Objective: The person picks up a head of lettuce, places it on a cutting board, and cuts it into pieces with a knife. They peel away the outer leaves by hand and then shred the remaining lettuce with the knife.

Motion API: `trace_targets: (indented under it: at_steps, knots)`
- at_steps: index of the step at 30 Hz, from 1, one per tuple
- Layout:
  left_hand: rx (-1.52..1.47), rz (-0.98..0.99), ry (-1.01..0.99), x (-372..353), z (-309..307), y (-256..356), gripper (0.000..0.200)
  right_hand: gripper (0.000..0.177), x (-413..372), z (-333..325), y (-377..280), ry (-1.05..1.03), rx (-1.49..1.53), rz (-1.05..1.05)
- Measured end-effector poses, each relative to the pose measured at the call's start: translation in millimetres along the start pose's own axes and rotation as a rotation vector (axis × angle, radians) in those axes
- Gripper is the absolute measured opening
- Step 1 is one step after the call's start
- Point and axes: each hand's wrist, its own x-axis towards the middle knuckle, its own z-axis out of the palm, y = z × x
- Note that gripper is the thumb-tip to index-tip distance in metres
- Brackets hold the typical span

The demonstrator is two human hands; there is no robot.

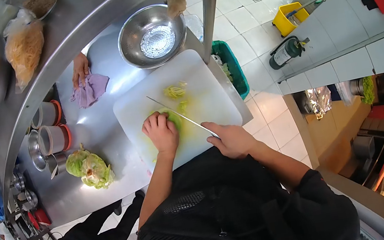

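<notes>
The left hand (pixel 160 131) presses on a lettuce piece (pixel 171 119) near the middle of the cutting board (pixel 209 74), its fingers covering much of it. The right hand (pixel 232 139) grips a knife (pixel 178 113); the fist hides the handle, and where the blade meets the lettuce is hard to make out. Shreds (pixel 175 91) lie beyond the blade. Two lettuce heads (pixel 89 168), overlapping, sit near the counter's (pixel 115 176) left front edge. Another person's hand (pixel 80 70), arm cut off by the shelf (pixel 98 13), touches a purple cloth (pixel 90 90).
</notes>
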Motion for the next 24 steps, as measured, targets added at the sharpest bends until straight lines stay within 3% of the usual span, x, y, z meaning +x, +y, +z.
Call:
trace_targets:
  at_steps: [2, 4, 9, 11, 17, 24]
  knots:
    - [-0.001, -0.011, -0.007, 0.1, 1.3, -1.8, 0.019, 0.046, 2.2, 3.4, 9.0, 0.040, -0.034, -0.011]
    - [-0.031, 0.000, 0.012, -0.7, 0.7, -2.0, 0.019, 0.046, 7.0, 3.2, 22.9, 0.289, -0.114, -0.061]
    - [-0.044, 0.000, 0.029, -0.7, 2.8, -4.1, 0.019, 0.049, 46.3, -13.0, 61.1, 0.396, -0.326, -0.023]
    - [-0.041, 0.006, 0.026, -0.7, 2.5, -6.6, 0.019, 0.038, 59.8, -9.3, 71.3, 0.484, -0.410, -0.156]
    - [-0.057, 0.005, 0.023, -1.0, 3.8, -5.0, 0.019, 0.019, 124.8, 11.3, 56.5, 0.412, -0.525, -0.391]
    - [-0.040, 0.002, 0.023, -0.8, 2.5, -6.2, 0.019, 0.017, 148.4, 10.2, 50.1, 0.409, -0.518, -0.469]
